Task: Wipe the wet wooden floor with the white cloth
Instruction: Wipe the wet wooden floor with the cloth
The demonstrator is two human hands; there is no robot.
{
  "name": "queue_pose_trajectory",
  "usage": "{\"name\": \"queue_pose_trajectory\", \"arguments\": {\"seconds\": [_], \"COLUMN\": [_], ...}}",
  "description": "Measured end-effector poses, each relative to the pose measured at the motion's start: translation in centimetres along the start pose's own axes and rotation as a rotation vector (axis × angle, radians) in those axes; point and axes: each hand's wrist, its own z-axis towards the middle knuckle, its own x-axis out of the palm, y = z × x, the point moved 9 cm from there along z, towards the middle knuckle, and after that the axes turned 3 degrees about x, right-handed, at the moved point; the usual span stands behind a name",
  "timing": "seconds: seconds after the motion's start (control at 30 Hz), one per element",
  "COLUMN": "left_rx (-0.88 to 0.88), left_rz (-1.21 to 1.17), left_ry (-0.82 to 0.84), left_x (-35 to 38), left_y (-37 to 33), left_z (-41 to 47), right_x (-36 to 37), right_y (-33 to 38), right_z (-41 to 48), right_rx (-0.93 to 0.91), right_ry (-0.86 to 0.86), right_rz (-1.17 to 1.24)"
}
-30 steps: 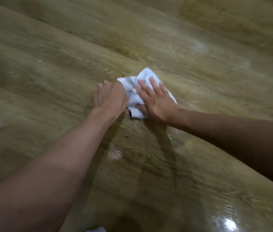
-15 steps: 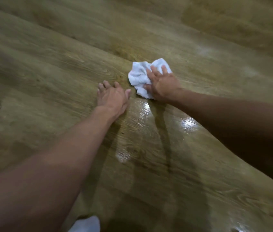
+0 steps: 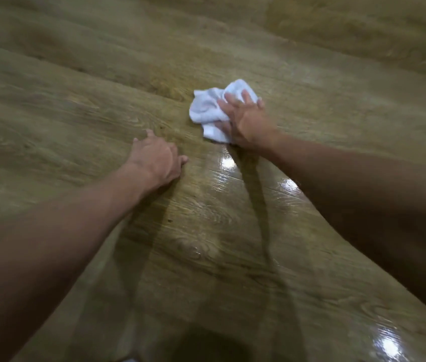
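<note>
The right hand (image 3: 246, 121) presses the crumpled white cloth (image 3: 206, 111) onto the wooden floor (image 3: 76, 113), fingers spread. The left hand (image 3: 154, 160) rests palm down nearby, holding nothing. A wet shine (image 3: 227, 163) lies just beside the cloth

glossy wet wood-grain floor (image 3: 206, 231), soft (seemingly terry) white cloth (image 3: 206, 108)

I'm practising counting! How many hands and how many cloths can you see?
Hands: 2, the left hand and the right hand
Cloth: 1
Total: 3
</note>
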Motion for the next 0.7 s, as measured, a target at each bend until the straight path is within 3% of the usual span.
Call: {"name": "queue_pose_trajectory", "arguments": {"seconds": [0.1, 0.23, 0.4, 0.47, 0.6, 0.7], "left_rx": [0.123, 0.241, 0.146, 0.101, 0.069, 0.259], "left_rz": [0.067, 0.163, 0.085, 0.047, 0.073, -0.004], "left_ry": [0.055, 0.266, 0.292, 0.311, 0.099, -0.014], "left_x": [-2.1, -1.6, -1.9, -2.1, -3.6, -3.9], "left_y": [-1.1, -2.9, -3.5, -3.2, -3.4, -6.3], "left_z": [1.1, 1.6, 2.4, 2.1, 0.5, -0.4], "right_x": [-0.3, 3.2, 4.6, 3.7, 1.6, 1.9], "right_y": [0.2, 5.0, 3.7, 1.3, -2.7, -1.8], "right_z": [-0.3, -10.7, -13.0, -10.5, -5.7, -6.9], "right_rx": [0.047, -0.086, -0.278, -0.179, 0.075, 0.127], "right_ry": [-0.01, -0.075, -0.043, -0.045, -0.076, -0.1], "right_rz": [-0.001, -0.018, -0.049, 0.009, 0.084, 0.108]}}
